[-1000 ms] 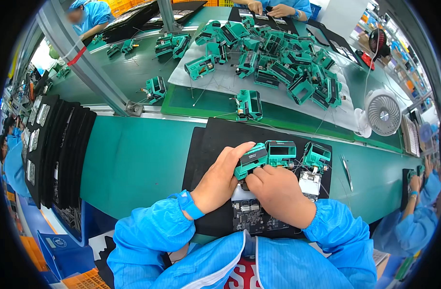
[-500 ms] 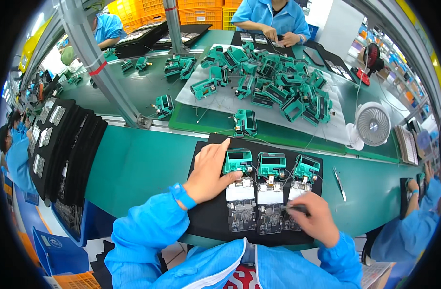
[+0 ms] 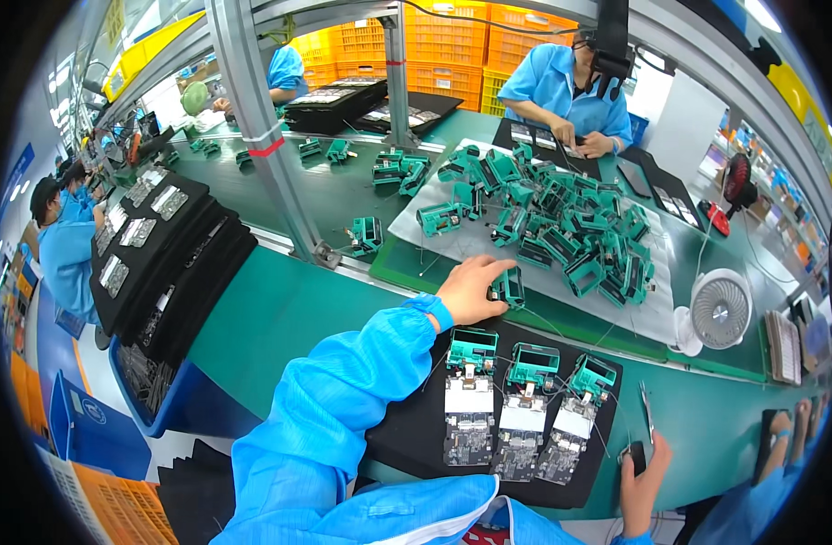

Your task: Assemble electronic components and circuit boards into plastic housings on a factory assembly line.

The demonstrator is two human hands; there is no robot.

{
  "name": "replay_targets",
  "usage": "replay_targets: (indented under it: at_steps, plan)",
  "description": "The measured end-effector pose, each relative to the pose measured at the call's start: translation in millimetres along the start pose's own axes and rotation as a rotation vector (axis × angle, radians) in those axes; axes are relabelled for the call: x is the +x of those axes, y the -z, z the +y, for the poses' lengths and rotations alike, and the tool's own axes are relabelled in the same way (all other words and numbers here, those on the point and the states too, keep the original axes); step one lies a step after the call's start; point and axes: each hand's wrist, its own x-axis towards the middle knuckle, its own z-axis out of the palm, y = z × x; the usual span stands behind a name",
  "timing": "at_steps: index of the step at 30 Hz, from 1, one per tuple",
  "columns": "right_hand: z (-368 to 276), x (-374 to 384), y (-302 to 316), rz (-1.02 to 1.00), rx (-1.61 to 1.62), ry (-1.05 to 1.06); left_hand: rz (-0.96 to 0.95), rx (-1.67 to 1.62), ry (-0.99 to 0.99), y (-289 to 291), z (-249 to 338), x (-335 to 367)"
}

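Note:
My left hand point(image 3: 471, 289) reaches to the edge of the raised green board, its fingers on a green plastic housing point(image 3: 510, 289). At the right of the black mat point(image 3: 407, 431), my right hand point(image 3: 646, 486) has its fingers bent round a small black tool point(image 3: 633, 453), whose kind I cannot make out. Right above that hand lies a pair of metal tweezers point(image 3: 648, 409). Three circuit boards rest in a row on the mat: a left board point(image 3: 470, 427), a middle board point(image 3: 521, 436) and a right board point(image 3: 565, 440). A green housing stands at the top of each, wired close to it.
A heap of green housings point(image 3: 561, 213) covers a white sheet point(image 3: 434, 245) beyond the mat. A white fan point(image 3: 720, 307) stands at right. Stacked black mats with boards point(image 3: 175, 245) rise at left, by a metal post point(image 3: 266, 150). A co-worker point(image 3: 561, 109) works across the table.
My left hand has gone from the left housing on the mat to a housing farther off. My right hand has moved off the right board, rightward beside the tweezers. The view has shifted.

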Motion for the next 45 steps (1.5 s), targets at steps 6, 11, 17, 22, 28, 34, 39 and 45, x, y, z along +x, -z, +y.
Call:
replay_targets:
  at_steps: [6, 11, 17, 22, 28, 34, 39, 45]
  plan:
    - [-32.9, -13.6, 10.6, -0.355, 0.13, 0.102, 0.226, 0.056, 0.308, 3.8, -17.9, 13.3]
    - [-78.2, -22.1, 25.8, -0.511, 0.03, 0.176, 0.254, 0.112, 0.103, 9.1, -15.2, -25.0]
    - [-79.7, -44.9, 1.0, -0.319, 0.64, -0.163, -0.024, -0.038, 0.226, 41.1, 11.2, -147.0]
    - [-116.3, -44.2, -7.2, -0.022, 1.868, -0.74, -0.025, -0.221, 0.242, 35.9, 36.8, -173.0]
    - [-101.5, -85.0, -27.3, -0.327, 1.93, -1.028, 0.071, -0.606, 0.416, 21.1, 43.8, -166.8]
    - [-124.1, -75.2, -29.9, -0.633, 1.423, -0.559, 0.167, -0.789, 0.258, 23.6, -1.2, -177.4]
    - [-88.1, -84.8, -50.5, -0.403, 2.07, -0.933, 0.025, -1.18, 0.249, 39.5, 37.7, -150.9]
    - [-9.9, -48.8, 8.7, 0.205, 2.182, -0.804, 0.113, -1.068, 0.219, 24.8, 115.5, -138.7]
